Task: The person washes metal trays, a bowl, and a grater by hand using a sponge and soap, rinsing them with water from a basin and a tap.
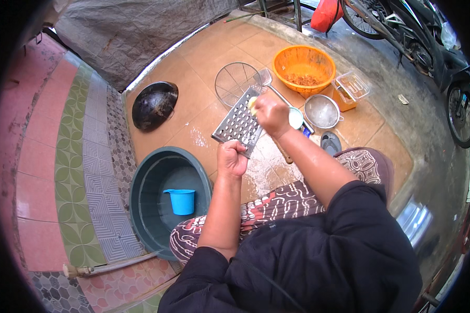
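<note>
My left hand (233, 158) grips the lower edge of a flat metal grater (239, 121), which is tilted up above the wet tiled floor. Against the grater's upper right face, my right hand (272, 115) holds a pale yellow sponge or scrubber (252, 105), mostly hidden by the fingers. Beyond the grater lie a round wire strainer (235, 78) and a metal spatula (265, 77). A small bowl with pale contents (295, 118) is partly behind my right hand. A fine-mesh sieve (322, 111) rests to its right.
A dark tub (138, 195) holds a blue plastic dipper (182, 202) at left. Farther off are a blackened wok (154, 105), an orange basin (276, 64) with brownish residue, and an orange container (344, 99) with a clear one on it. Motorcycles (419, 54) stand at upper right.
</note>
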### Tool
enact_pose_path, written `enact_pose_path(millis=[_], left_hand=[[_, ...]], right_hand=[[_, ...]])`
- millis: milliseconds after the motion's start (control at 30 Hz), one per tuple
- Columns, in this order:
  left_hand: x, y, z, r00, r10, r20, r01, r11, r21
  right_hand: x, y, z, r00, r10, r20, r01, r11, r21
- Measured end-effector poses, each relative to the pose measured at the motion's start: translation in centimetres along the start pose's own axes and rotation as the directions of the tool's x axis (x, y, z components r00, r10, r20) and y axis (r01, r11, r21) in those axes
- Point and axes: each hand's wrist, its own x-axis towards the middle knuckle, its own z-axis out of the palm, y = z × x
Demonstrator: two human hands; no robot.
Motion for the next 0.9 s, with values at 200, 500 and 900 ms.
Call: enact_pose_path(millis=[200, 500, 900], left_hand=[[-1.4, 1.1, 1.8, 0.995, 0.098, -0.01, -0.098, 0.995, 0.02], [-3.5, -0.9, 3.5, 0.899, 0.273, 0.344, -0.436, 0.462, 0.772], [-5.5, 3.9, 7.8, 0.309, 0.421, 0.853, -0.541, -0.66, 0.521]], right_hand=[[-0.5, -4.3, -0.3, 0.966, -0.218, 0.139, 0.179, 0.951, 0.254], [3.5, 1.5, -1.2, 0.609, 0.77, 0.191, -0.531, 0.217, 0.819], [2.5, 1.4, -2.1, 0.256, 0.397, 0.882, -0.845, -0.35, 0.403]])
